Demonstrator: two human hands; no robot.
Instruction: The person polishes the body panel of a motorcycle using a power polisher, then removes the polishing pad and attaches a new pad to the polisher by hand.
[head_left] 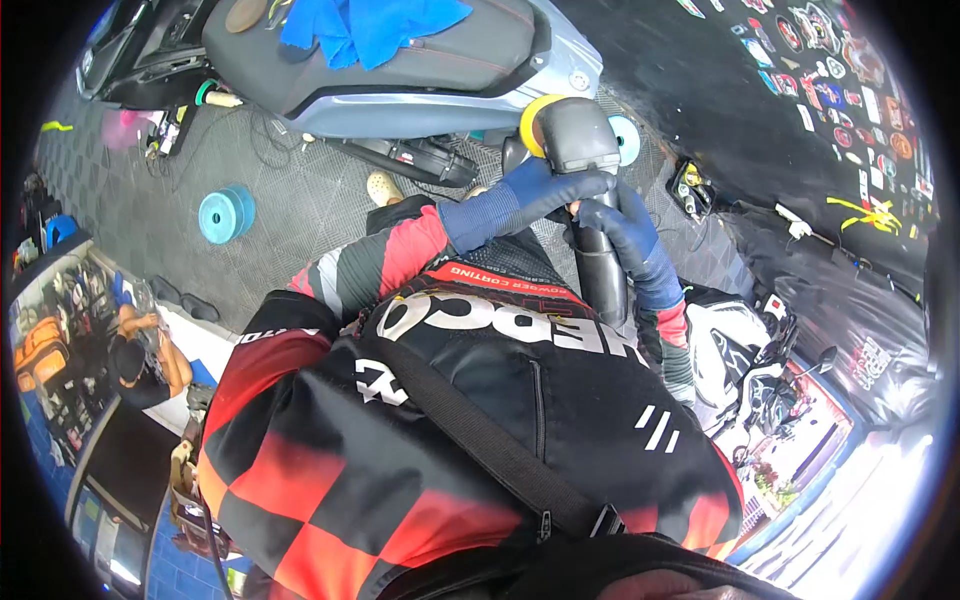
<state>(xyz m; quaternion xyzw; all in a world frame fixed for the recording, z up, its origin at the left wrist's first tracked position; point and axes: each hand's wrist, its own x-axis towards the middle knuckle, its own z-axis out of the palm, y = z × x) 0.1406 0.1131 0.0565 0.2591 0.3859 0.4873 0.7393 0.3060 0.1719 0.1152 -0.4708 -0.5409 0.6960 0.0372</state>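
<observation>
A black power tool that looks like a polisher (603, 275) lies in front of my torso, with a yellow pad (541, 124) at its far end. My left hand (525, 203), in a dark blue glove, reaches from the left and has its fingers around the tool's neck. On the right side of the tool's body, my right hand (627, 232) grips in a matching glove. Both hands are close together, and part of the fingers is hidden. Beyond the pad stands a grey scooter (450, 108) with a blue cloth (365, 28) on its black seat.
On the grey floor is a round light-blue container (227, 214); another blue round object (625, 140) is behind the tool. A black tray of items (690, 190) lies right. Another person (145, 360) is far left. A white motorcycle (718, 345) stands right, near a stickered wall.
</observation>
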